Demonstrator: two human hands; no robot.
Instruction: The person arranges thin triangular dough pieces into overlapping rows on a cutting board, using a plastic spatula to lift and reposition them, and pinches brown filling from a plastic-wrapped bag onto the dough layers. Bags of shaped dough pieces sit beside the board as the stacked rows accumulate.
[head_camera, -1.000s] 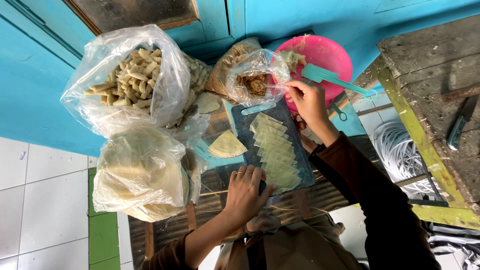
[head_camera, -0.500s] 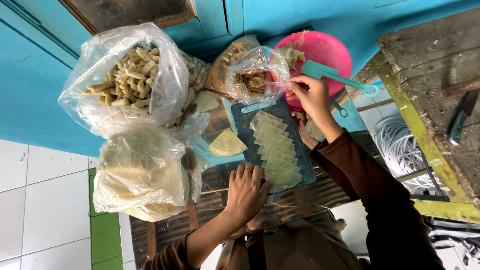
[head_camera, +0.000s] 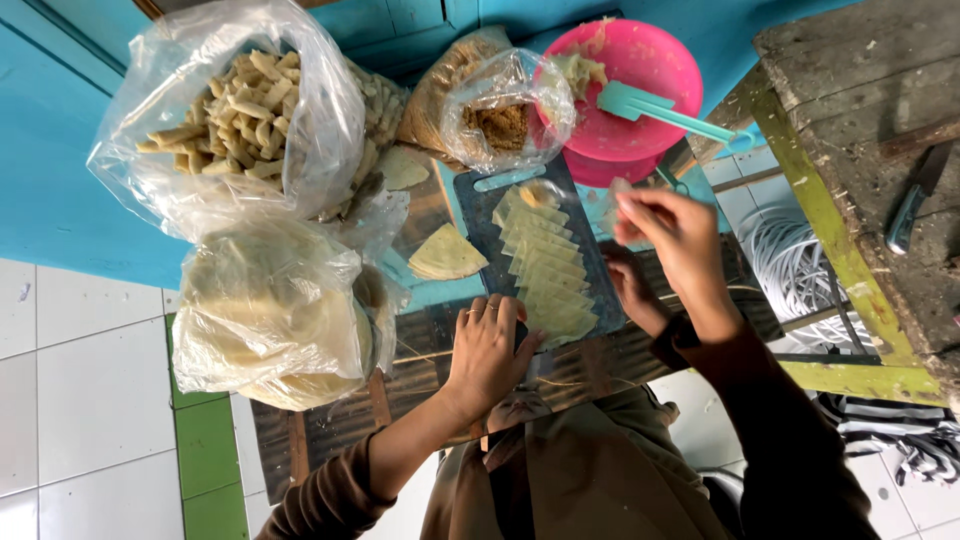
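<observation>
The left hand (head_camera: 487, 350) lies flat at the near edge of the dark cutting board (head_camera: 478, 215), fingers together and resting, holding nothing. On the board, a row of pale triangular dough wrappers (head_camera: 545, 270) overlaps from near to far; 1 folded wrapper (head_camera: 446, 255) lies just beside the board on the slatted worktop (head_camera: 330, 420). The right hand (head_camera: 672, 235) hovers above the board's right side, fingertips pressed together in a pinch; what they pinch is too small to tell. To the left, a bag of stacked wrappers (head_camera: 268, 310) sits near a bag of rolled pieces (head_camera: 235, 115). Farther off, a bag of brown filling (head_camera: 497, 110) stands beside a pink bowl (head_camera: 655, 75) holding a teal spatula (head_camera: 655, 108).
</observation>
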